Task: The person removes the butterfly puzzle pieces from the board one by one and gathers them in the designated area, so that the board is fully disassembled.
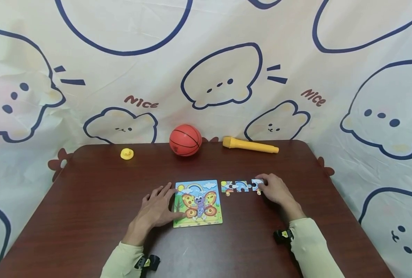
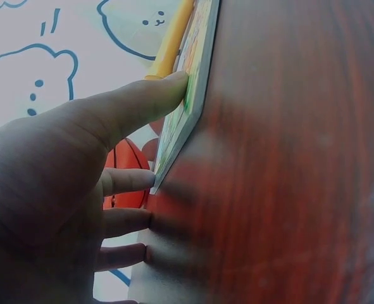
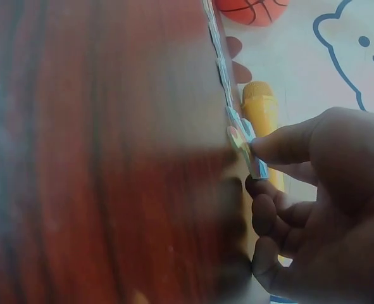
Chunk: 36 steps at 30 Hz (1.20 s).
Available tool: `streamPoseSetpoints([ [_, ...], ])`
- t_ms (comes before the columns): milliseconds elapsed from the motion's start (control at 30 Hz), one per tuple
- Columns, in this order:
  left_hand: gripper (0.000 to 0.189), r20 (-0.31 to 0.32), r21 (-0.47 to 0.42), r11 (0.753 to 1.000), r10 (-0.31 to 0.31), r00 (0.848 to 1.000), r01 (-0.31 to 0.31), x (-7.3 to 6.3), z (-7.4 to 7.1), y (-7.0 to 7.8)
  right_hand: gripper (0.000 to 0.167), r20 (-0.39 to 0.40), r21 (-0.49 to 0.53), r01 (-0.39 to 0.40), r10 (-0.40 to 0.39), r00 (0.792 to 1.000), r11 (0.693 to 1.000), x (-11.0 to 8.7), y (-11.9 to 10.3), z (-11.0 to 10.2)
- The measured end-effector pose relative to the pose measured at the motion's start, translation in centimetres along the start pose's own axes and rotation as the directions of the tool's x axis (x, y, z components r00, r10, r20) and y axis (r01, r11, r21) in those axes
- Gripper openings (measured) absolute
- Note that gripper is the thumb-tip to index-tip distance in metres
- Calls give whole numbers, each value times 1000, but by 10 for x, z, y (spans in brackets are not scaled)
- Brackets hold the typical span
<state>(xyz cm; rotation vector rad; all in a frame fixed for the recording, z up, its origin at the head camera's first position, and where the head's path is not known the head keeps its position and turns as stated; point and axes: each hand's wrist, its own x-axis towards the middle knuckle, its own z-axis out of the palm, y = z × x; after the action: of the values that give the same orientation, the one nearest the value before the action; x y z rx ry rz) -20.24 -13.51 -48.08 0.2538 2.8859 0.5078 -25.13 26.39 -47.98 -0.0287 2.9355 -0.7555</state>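
My right hand pinches a small jigsaw piece between thumb and fingers, just right of two others. In the right wrist view that piece is tilted, with its edge at the thumb tip. The two pieces to its left, a rainbow piece and a sun piece, lie in a row on the table. With fingers spread, my left hand rests along the left side of a butterfly puzzle board. Its thumb lies on the picture near the lower left; the fingers reach the left edge.
Along the table's back edge sit a yellow rubber duck, a small red basketball and a yellow toy microphone. A white curtain with cartoon outlines hangs close behind and on both sides.
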Motion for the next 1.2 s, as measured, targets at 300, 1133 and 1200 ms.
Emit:
streamPoseSetpoints([
  [300, 96, 5, 2, 1000, 1, 1000, -1, 1, 0, 0, 27, -8, -62, 27, -28, 1000, 998, 1, -1, -1],
  [1133, 102, 13, 11, 1000, 17, 1000, -17, 2, -1, -1, 28, -14, -55, 227, -228, 974, 972, -14, -92, 46],
  [1200, 102, 12, 12, 1000, 21, 1000, -21, 2, -1, -1, 29, 13, -65, 288, -287, 958, 956, -15, -101, 51],
])
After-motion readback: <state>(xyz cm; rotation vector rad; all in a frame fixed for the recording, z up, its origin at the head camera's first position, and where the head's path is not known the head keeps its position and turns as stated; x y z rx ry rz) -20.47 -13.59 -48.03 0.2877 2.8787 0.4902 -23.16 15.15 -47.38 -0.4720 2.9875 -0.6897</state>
